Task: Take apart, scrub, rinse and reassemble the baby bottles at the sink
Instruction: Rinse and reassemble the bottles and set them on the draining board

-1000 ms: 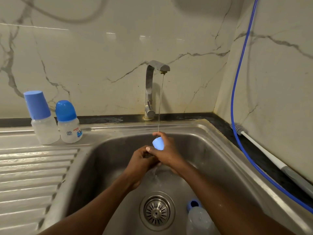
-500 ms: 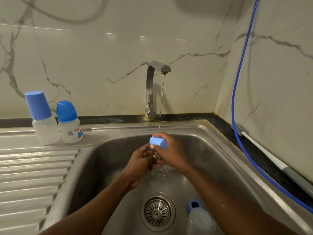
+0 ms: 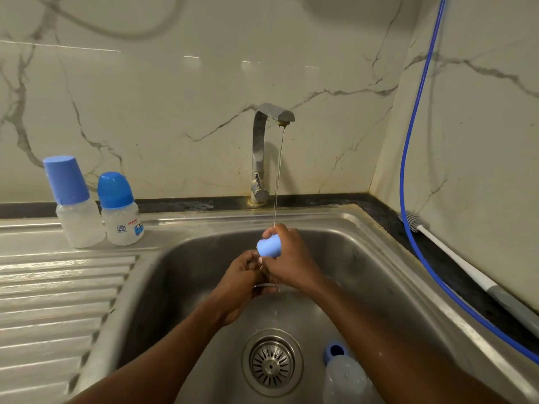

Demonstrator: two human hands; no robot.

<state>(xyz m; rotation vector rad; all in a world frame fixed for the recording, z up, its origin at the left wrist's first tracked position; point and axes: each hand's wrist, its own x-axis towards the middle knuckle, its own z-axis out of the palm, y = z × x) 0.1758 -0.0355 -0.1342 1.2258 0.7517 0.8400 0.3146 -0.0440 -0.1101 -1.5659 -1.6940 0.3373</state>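
- On the draining board at the far left stand two capped bottles: a taller bottle and a shorter bottle just beside it. Both are assembled; whether they are already washed I cannot tell.
- The left hand is curled low in the sink, fingers closed around something small under the cap; what it grips is hidden.
- The tap runs a thin stream onto the blue cap.
- The right hand pinches that cap between thumb and fingers, touching the left hand, above the sink basin.
- So the step in hand looks like rinsing a cap.
- Near the drain lies an open bottle with its blue collar on, no cap; it likely needs rinsing and reassembly.
- A long brush rests on the counter at right, beside a blue hose.
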